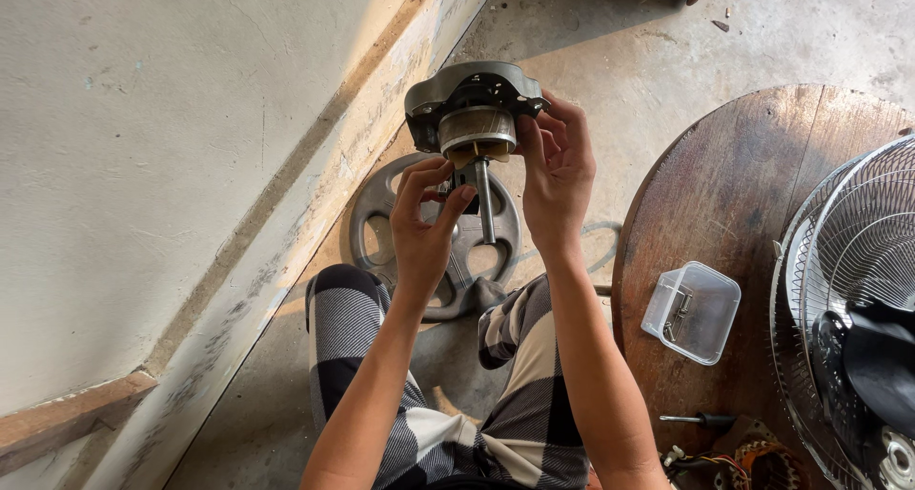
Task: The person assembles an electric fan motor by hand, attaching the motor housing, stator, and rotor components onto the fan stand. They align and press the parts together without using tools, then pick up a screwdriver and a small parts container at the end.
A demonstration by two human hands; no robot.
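Note:
I hold up a small fan motor (474, 104) with a grey metal housing, a laminated rotor and a steel shaft (486, 202) pointing down towards me. My right hand (556, 171) grips the housing's right side. The fingertips of my left hand (422, 218) pinch a small dark part beside the shaft, just under the rotor.
A grey round fan base plate (381, 209) lies on the concrete floor below the motor. To the right, a round wooden table (724, 194) bears a clear plastic box (692, 311) of screws, a wire fan guard (848, 290), a screwdriver (696, 419) and a wired stator (753, 466). A wall (143, 166) runs along the left.

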